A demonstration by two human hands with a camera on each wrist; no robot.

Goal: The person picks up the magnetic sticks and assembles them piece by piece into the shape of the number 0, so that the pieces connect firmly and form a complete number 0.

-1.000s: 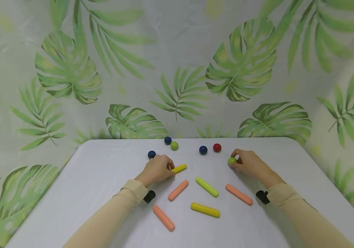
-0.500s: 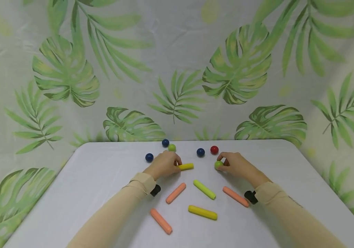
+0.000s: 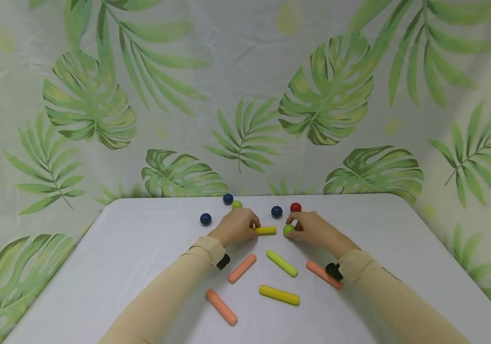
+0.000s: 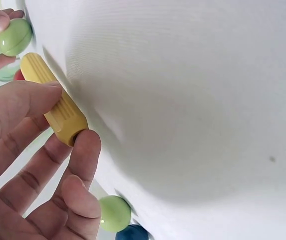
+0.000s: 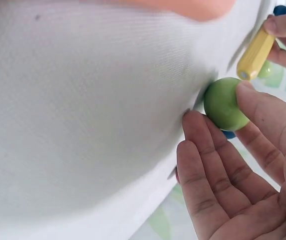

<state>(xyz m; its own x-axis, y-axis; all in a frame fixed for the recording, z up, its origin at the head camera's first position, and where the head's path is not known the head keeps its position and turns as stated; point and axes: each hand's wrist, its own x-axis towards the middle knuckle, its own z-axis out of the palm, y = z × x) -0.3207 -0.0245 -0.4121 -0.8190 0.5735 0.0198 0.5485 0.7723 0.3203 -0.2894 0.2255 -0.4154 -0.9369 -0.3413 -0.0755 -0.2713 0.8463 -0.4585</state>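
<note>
In the head view, my left hand pinches a short yellow ribbed stick between thumb and fingers. The left wrist view shows a dark hole in the end of this stick beside a fingertip. Facing it, my right hand grips a shiny green ball between thumb and fingers. A narrow gap separates the stick's free end from the ball. The right wrist view has the ball under the thumb, close above the white cloth.
Behind the hands lie blue balls, a red ball and another green ball. Nearer me are salmon sticks, a lime stick and a second yellow stick on the white table. A leaf-patterned curtain hangs behind.
Both hands have moved toward each other. The left hand carried the yellow stick right and turned it nearly level across the view; the right hand brought the green ball left.
</note>
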